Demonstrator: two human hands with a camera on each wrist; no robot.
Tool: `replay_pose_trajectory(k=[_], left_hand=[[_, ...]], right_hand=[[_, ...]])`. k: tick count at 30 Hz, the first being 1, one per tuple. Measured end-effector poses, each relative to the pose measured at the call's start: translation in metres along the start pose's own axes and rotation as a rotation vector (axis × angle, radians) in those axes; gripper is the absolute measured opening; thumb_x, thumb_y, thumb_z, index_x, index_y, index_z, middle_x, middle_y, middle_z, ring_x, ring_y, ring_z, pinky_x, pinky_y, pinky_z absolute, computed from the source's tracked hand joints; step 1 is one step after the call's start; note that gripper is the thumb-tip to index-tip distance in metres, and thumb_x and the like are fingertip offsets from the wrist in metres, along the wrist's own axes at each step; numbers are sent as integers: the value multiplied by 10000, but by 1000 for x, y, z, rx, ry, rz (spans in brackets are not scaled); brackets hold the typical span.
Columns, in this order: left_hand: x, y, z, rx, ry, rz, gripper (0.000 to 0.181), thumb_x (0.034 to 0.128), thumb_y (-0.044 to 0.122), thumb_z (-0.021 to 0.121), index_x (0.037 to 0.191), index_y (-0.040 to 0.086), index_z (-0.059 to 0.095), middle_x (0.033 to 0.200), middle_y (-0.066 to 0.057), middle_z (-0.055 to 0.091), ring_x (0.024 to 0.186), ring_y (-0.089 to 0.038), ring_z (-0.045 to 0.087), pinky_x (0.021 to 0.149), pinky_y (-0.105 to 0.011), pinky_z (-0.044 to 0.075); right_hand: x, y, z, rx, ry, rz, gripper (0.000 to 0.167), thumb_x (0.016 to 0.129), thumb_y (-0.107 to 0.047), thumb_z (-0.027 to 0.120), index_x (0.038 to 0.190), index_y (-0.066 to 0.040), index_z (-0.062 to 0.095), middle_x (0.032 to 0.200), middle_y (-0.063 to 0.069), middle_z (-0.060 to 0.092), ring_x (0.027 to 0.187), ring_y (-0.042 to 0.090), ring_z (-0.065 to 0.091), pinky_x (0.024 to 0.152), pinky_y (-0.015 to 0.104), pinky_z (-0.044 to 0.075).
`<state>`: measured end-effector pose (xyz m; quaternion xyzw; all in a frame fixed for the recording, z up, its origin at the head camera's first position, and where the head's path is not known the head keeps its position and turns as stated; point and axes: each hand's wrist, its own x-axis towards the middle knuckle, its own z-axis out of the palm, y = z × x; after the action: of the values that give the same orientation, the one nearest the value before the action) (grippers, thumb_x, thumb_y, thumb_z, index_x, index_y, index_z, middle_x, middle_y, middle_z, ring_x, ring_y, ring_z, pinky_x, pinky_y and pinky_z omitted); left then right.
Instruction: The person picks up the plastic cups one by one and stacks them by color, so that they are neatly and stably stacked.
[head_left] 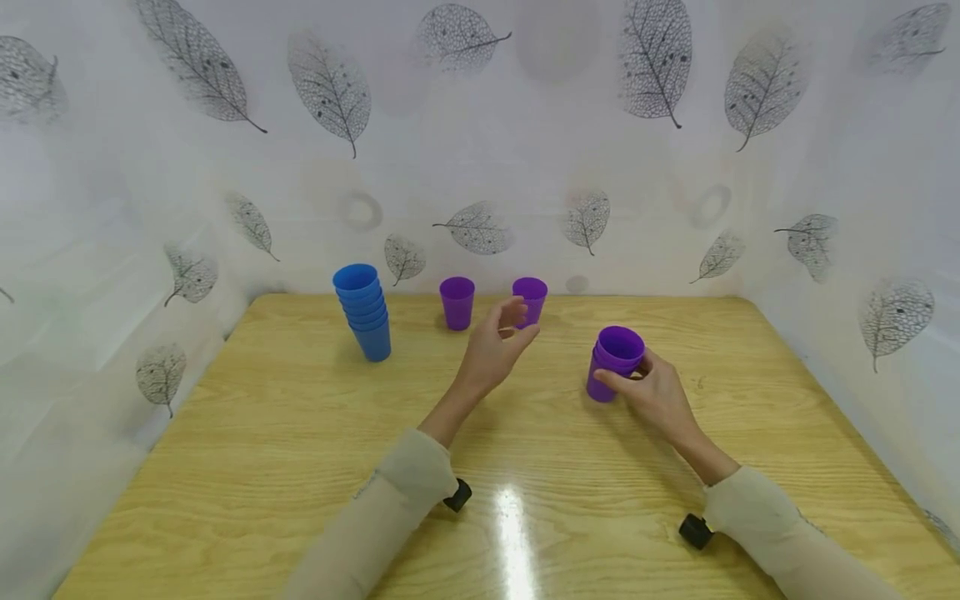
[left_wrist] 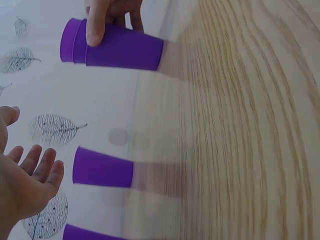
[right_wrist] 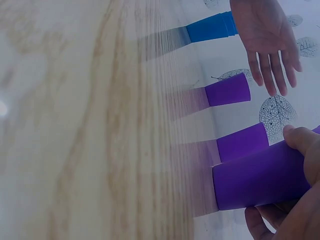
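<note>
My right hand (head_left: 660, 396) grips a short stack of nested purple cups (head_left: 609, 379), thumb on the near side and fingers behind. The stack is upright, mouths up, its base at or just above the table. My left hand (head_left: 495, 342) is in the air with fingers loosely extended, holding nothing. In the head view it partly covers one single purple cup (head_left: 531, 296); the left wrist view shows a gap between that cup (left_wrist: 102, 167) and the hand (left_wrist: 30, 185). A second single purple cup (head_left: 457, 304) stands to its left, upright.
A taller stack of blue cups (head_left: 367, 321) stands at the back left of the wooden table (head_left: 262, 467). Behind the table hangs a pale leaf-printed curtain (head_left: 480, 167), which also runs along both sides. Light glares off the tabletop near the front.
</note>
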<state>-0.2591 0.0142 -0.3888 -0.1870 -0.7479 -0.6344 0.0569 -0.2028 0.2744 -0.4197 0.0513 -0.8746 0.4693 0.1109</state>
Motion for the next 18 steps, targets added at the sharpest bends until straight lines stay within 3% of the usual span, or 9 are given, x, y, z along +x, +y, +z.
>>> replay_pose_trajectory(k=[4, 12, 15, 18], left_hand=[[3, -7, -15, 24, 85, -8, 509, 971, 121, 707, 1419, -40, 527, 1366, -218, 614, 1265, -351, 584, 1070, -460, 489], [10, -18, -46, 122, 317, -1, 505, 984, 127, 684, 1418, -63, 510, 1394, -252, 564, 1308, -383, 533, 1098, -484, 467], [11, -21, -57, 186, 359, -31, 518, 988, 145, 675, 1426, -65, 495, 1408, -247, 540, 1326, -366, 508, 1105, -475, 457], [13, -23, -65, 236, 358, -75, 560, 986, 160, 679, 1455, -58, 466, 1445, -232, 511, 1356, -350, 476, 1125, -459, 434]], right_hand=[[-1, -1, -1, 5, -2, 9, 552, 905, -278, 824, 1316, 25, 614, 1193, 198, 709, 1044, 145, 656, 860, 156, 519], [-2, 1, -1, 10, 4, 6, 549, 900, -280, 829, 1311, 18, 620, 1188, 190, 711, 1014, 66, 643, 853, 152, 520], [0, 2, 0, 7, 1, 1, 549, 902, -284, 828, 1311, 18, 621, 1187, 188, 712, 1024, 99, 649, 853, 152, 520], [0, 2, 1, 4, 2, -2, 549, 904, -283, 826, 1312, 21, 620, 1188, 191, 712, 1041, 145, 655, 856, 149, 519]])
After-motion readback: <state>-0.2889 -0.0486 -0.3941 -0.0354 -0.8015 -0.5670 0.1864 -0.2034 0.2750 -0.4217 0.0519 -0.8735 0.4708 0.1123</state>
